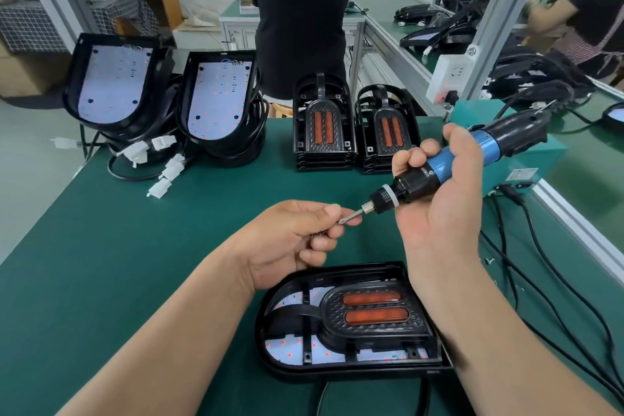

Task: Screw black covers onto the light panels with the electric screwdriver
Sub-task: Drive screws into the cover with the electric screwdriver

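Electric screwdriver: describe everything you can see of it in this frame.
The electric screwdriver is a slim tool with a blue barrel, a black rear housing, a black nose with a white ring and a short silver bit. The right hand grips the barrel, holding it tilted in the air, bit pointing down and left over the green mat. The left hand pinches the bit's tip between thumb and forefinger.

Head-worn camera looks forward and down, close over the green bench.
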A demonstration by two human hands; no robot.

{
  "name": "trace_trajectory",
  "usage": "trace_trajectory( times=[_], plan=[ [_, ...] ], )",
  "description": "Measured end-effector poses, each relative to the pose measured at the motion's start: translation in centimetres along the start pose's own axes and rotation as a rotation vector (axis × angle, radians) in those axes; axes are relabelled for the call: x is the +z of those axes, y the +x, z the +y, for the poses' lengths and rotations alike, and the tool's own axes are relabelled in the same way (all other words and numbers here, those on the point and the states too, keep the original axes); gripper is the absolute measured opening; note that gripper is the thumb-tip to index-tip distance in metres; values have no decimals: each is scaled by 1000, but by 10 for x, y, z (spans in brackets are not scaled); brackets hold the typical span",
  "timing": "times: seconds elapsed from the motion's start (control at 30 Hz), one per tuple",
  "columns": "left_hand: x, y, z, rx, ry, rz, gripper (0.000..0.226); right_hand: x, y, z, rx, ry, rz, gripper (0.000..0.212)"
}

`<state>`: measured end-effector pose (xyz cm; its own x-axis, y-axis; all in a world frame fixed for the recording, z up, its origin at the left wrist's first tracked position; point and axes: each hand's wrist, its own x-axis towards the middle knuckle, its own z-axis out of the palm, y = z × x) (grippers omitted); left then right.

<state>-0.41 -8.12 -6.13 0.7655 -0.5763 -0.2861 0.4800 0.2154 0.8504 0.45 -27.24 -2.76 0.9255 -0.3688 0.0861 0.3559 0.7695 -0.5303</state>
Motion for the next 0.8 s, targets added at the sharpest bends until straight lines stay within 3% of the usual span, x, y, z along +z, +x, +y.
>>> trace_trajectory(
  times=[0.23, 0.8],
  plan=[
    [-3, 2, -1, 16, -35, -10, 21, -2, 2, -2, -5, 2, 21, 22],
    [-7, 3, 0, 10, 48, -26, 31, -3, 3, -5, -21, 3, 34, 21]
  ],
)
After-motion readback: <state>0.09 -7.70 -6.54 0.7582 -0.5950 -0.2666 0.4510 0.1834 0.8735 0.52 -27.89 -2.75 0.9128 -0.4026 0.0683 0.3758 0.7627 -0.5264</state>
